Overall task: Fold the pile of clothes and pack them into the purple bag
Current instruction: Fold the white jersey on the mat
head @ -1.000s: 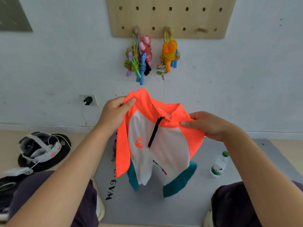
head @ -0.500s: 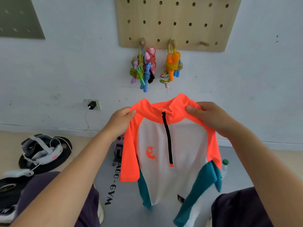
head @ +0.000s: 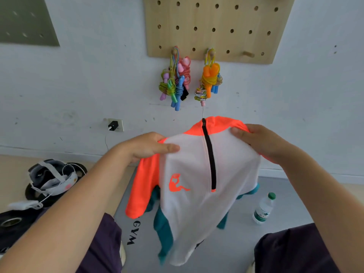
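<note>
At the far left, a headset (head: 50, 179) with white straps lies on a dark round plate (head: 78, 170) on the floor, with a small white pad (head: 23, 204) on a cable just in front of it and another dark disc (head: 11, 223) nearer your knee. On the wall above, a black charger (head: 112, 126) sits plugged into a socket. Your left hand (head: 144, 147) comes next: its thumb lies over the white front of the shirt (head: 199, 194) at the shoulder and the fingers curl behind the cloth, so it is pinching the garment there. You hold the shirt up in the air in front of you, above a grey mat (head: 216, 253) printed with the letters GYM, its front facing you. It is white with an orange collar and orange sleeves, teal cuffs hanging low, a black zip (head: 210, 154) running down from the collar, and an orange logo (head: 177, 183) on the chest. The orange left-side sleeve droops beside your left forearm. On the wall behind, two bunches of coloured skipping ropes (head: 176, 81) hang from pegs on a wooden pegboard (head: 236, 20). Your right hand (head: 262, 142) grips the other shoulder the same way, thumb on the front and fingers wrapped behind. Below it, to the right of the hanging hem, a clear water bottle (head: 264, 209) with a green cap stands on the mat, apart from the shirt.
</note>
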A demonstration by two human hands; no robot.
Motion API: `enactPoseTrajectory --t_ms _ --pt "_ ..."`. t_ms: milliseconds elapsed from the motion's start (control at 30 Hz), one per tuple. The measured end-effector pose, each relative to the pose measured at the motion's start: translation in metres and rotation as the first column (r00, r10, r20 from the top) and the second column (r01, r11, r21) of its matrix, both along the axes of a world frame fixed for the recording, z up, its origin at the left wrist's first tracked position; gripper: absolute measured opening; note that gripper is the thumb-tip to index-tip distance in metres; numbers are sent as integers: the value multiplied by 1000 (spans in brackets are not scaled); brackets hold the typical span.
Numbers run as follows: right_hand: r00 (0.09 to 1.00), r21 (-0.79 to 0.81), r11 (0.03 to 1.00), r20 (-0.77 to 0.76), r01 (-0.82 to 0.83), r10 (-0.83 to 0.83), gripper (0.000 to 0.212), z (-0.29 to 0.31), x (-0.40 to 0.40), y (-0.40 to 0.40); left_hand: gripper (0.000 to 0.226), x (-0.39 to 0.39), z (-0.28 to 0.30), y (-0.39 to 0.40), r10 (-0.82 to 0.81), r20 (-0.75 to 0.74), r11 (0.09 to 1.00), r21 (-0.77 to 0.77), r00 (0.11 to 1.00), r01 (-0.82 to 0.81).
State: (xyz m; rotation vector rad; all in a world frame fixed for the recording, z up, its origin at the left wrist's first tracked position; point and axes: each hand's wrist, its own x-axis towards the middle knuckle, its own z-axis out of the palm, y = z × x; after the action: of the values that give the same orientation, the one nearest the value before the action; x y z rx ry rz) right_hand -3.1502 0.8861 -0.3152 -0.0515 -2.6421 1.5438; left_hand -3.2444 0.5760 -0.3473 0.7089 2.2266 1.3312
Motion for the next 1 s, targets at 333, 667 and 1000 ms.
enactPoseTrajectory --t_ms 333,667,1000 --pt "973 330 939 231 -93 16 51 6 0 18 57 -14 -15 0 410 -222 907 201 885 -369" --pt "926 -263 953 299 -152 230 42 -41 22 19 38 10 -40 -13 303 -84 953 16 949 -303" --pt "968 -226 964 173 -140 182 54 44 23 18 25 10 61 -19 252 -168 944 262 953 -203"
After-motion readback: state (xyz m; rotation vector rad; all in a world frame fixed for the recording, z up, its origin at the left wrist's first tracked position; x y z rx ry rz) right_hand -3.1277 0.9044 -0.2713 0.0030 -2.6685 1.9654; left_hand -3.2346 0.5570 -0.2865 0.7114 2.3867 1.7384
